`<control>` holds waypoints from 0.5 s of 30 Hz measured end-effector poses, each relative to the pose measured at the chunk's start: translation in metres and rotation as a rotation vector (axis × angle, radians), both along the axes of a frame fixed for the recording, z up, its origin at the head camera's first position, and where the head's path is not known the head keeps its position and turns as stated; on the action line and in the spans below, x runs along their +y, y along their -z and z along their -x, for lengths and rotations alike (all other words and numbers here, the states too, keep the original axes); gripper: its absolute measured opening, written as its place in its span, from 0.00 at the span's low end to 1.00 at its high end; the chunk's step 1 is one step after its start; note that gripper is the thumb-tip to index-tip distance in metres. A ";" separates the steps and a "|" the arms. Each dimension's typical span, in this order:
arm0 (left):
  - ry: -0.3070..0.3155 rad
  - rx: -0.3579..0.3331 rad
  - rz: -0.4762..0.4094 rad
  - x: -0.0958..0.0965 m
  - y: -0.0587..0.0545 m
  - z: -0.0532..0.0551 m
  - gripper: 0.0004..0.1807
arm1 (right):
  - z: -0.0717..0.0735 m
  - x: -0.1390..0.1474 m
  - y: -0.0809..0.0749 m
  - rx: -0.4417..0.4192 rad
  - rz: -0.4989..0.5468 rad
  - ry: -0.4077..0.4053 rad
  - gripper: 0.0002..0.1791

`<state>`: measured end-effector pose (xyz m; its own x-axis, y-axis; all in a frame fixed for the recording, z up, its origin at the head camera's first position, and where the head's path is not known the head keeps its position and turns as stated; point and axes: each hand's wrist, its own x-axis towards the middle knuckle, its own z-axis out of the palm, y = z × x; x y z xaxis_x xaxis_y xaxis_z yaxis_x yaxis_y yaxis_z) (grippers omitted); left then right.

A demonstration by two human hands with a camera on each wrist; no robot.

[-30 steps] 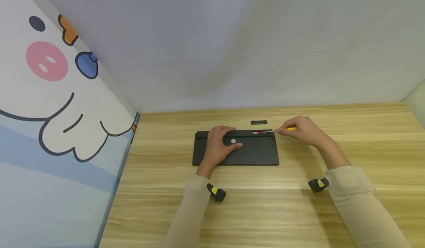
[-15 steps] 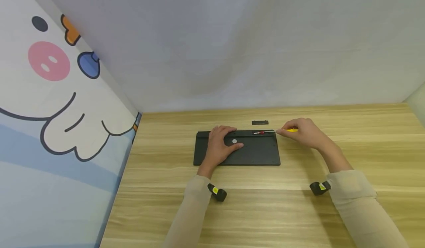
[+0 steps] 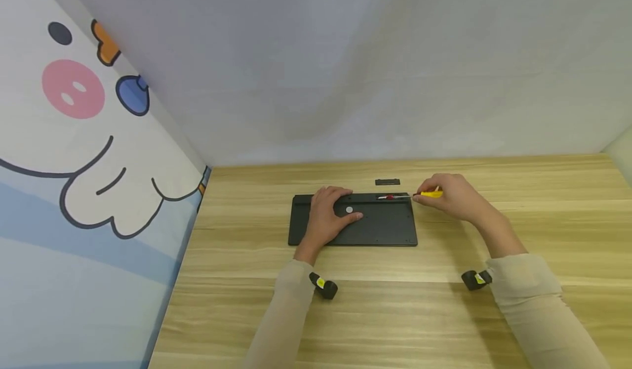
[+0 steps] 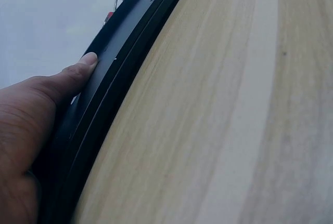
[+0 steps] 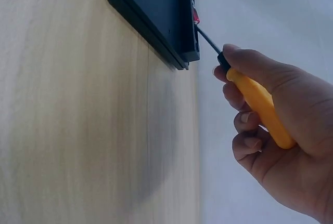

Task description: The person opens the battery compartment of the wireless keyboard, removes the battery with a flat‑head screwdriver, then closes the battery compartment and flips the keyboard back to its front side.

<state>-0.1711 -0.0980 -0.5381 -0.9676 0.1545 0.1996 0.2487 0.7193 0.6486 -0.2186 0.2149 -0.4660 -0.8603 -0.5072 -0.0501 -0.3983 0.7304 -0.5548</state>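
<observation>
Two hands, well apart, are at a black keyboard (image 3: pixel 382 229) lying underside up on the wood-grain table (image 3: pixel 395 319). Your left hand (image 3: pixel 326 218) spreads over its left half, a round white sticker (image 3: pixel 349 209) showing between thumb and forefinger. Your right hand (image 3: pixel 454 196) grips the yellow handle of a screwdriver (image 3: pixel 432 194) just off the right end, the shaft reaching over to a narrow slot along the far side. A small red-and-silver piece (image 3: pixel 389 197) shows there; whether the tip touches it is too small to tell. Just beyond the keyboard, apart from it, lies a thin black cover (image 3: pixel 387 182). Black wrist cameras (image 3: pixel 475 280) sit by your pale sleeves (image 3: pixel 524 278); a cartoon-printed panel (image 3: pixel 74 155) stands at left.
</observation>
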 end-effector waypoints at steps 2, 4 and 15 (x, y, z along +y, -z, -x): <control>0.003 -0.004 -0.003 0.000 0.000 -0.001 0.33 | -0.002 0.000 0.001 0.006 0.006 0.003 0.10; 0.004 -0.007 -0.003 -0.001 0.000 -0.001 0.33 | -0.003 0.000 0.002 0.016 0.012 0.002 0.10; 0.008 0.001 0.006 -0.001 0.000 -0.002 0.33 | -0.008 0.002 0.009 -0.017 0.076 0.036 0.13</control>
